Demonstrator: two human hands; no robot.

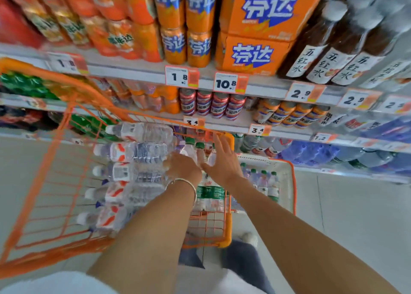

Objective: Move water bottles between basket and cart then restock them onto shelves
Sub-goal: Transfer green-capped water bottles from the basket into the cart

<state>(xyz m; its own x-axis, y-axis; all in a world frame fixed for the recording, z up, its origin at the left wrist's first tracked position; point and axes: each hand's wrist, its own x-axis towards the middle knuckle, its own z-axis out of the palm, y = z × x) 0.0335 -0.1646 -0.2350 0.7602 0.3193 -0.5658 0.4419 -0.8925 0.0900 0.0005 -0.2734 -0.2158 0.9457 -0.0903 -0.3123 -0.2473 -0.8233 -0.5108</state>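
Observation:
An orange wire cart stands in front of me with several clear water bottles lying on their sides, white caps to the left. At the cart's right end stand green-capped bottles. My left hand is closed around one of these upright bottles near its neck. My right hand hovers just beside it with fingers spread, holding nothing. A white basket with an orange rim sits on the floor to the right, holding several green-capped bottles.
Shelves run across the back with orange soda cans, boxed packs, dark tea bottles and price tags. The lowest shelf holds blue-wrapped water packs. Grey tiled floor lies to the right of the basket.

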